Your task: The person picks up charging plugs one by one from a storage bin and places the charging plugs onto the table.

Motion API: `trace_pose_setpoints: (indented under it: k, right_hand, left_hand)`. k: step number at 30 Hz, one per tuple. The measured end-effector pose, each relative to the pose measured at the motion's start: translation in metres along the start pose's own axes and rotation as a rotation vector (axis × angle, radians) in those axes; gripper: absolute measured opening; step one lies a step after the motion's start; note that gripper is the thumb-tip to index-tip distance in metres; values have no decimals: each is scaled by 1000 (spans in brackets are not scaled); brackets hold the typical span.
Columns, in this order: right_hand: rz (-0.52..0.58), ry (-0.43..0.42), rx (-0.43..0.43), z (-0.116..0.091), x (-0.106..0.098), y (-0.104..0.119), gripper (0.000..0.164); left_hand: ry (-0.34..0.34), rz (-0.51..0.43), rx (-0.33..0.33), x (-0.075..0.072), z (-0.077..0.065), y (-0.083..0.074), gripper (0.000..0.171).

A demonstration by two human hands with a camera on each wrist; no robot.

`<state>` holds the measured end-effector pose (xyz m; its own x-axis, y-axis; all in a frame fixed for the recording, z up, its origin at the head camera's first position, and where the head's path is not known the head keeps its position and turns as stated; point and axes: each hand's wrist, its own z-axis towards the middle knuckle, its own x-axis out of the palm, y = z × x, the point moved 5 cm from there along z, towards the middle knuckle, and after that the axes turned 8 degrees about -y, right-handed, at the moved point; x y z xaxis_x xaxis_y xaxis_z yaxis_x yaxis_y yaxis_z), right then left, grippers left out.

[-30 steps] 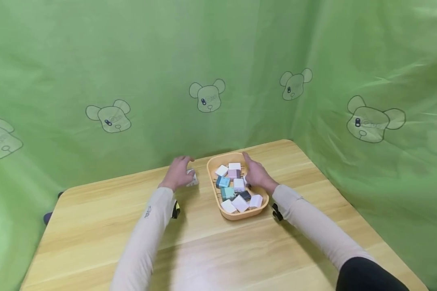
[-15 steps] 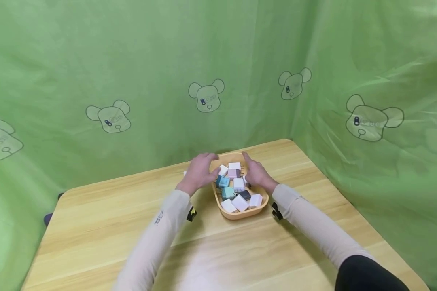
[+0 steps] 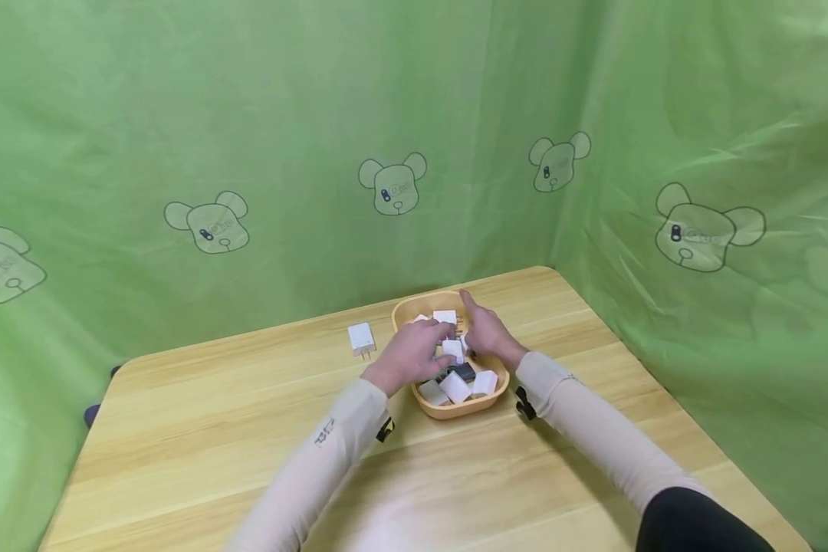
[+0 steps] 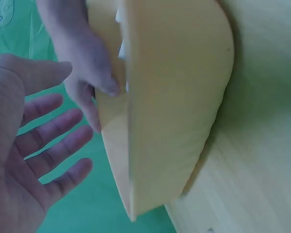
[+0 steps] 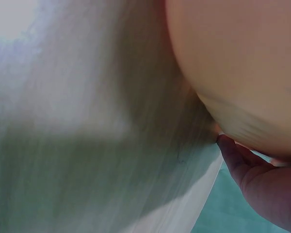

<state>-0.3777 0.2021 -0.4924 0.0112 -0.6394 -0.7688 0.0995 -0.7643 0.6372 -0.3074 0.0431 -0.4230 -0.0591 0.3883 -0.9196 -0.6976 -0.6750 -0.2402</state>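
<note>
An orange oval basket [image 3: 448, 412] holds several plug-in chargers, mostly white, such as the white charger [image 3: 455, 386]; one dark charger [image 3: 464, 372] lies among them. Above the basket's left part hovers my left hand [image 3: 410, 353], covering some chargers. In the left wrist view its fingers are spread and loosely bent, nothing between them. My right hand [image 3: 490, 336] grips the basket's right side, thumb over the rim and fingers outside, also visible in the right wrist view. A white charger [image 3: 361, 337] lies on the table left of the basket, prongs toward me.
The light wooden table [image 3: 214, 429] extends to the left and front of the basket. A green curtain [image 3: 283, 153] printed with bear heads stands behind the table and along its right side. Something dark purple [image 3: 91, 416] shows past the table's left edge.
My left hand has left the white charger on the table and moved right, over the basket. The right hand and the basket stay in place.
</note>
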Motion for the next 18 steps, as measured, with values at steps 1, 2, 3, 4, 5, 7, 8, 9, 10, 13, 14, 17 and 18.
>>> trace_pose_setpoints:
  k: [1, 2, 3, 4, 5, 7, 8, 9, 10, 13, 14, 17, 18]
  right_hand:
    - [5, 2, -2, 0, 0, 0, 104]
    - [4, -1, -7, 0, 0, 1, 103]
    - [7, -1, -6, 0, 0, 1, 104]
    - [7, -2, -6, 1, 0, 1, 104]
    - [6, -3, -5, 1, 0, 1, 104]
    - [12, -4, 4, 1, 0, 1, 105]
    - [10, -5, 4, 1, 0, 1, 105]
    - [7, -5, 3, 2, 0, 1, 105]
    - [9, -4, 5, 2, 0, 1, 105]
    - [3, -1, 0, 1, 0, 1, 105]
    - [-1, -1, -4, 1, 0, 1, 105]
    - [-4, 1, -1, 0, -1, 1, 105]
    - [-2, 2, 2, -1, -1, 1, 105]
  left_hand:
    - [5, 14, 5, 3, -1, -2, 36]
    - [13, 30, 11, 5, -3, -4, 38]
    - [21, 48, 16, 8, -4, -6, 39]
    - [37, 59, 18, 10, -6, -7, 40]
    - [47, 72, 26, 13, -7, -9, 41]
    - [71, 94, 32, 18, -10, -12, 44]
    - [77, 108, 37, 20, -11, -13, 46]
    - [79, 121, 40, 22, -12, -14, 47]
    - [82, 132, 42, 23, -12, -15, 48]
    - [85, 163, 54, 28, -13, -16, 54]
    - [85, 177, 62, 30, -13, -16, 55]
    - [101, 204, 67, 37, -14, -17, 56]
    - [109, 209, 64, 40, -15, -17, 55]
